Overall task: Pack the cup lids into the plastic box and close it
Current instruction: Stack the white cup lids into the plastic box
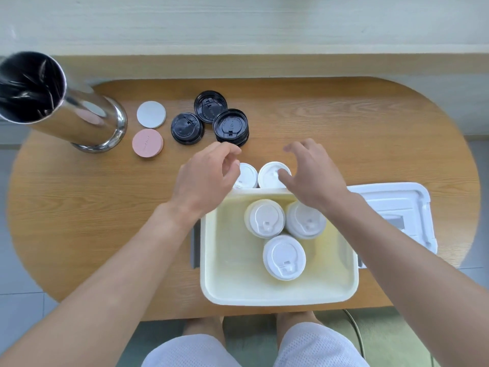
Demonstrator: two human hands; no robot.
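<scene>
A: Three stacks of white lids [284, 256] already stand in the plastic box [277, 296] nearest us.

B: Just beyond its far wall, two more white stacks [271, 174] wait on the counter [92, 207]. Left hand [205, 178] and right hand [311, 176] hover there, fingers loosely spread, holding nothing.

A: I'd grip each stack low, keeping it square. Black lids [231, 127] next; box cover [397, 202] last.

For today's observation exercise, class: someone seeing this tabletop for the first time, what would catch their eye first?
Probably the open white plastic box at the near edge of the table, with three stacks of white lids inside. Just beyond it both hands, left hand and right hand, hover over two more white lid stacks. Farther back sit the black lids, and a shiny metal cylinder stands at far left.
</scene>
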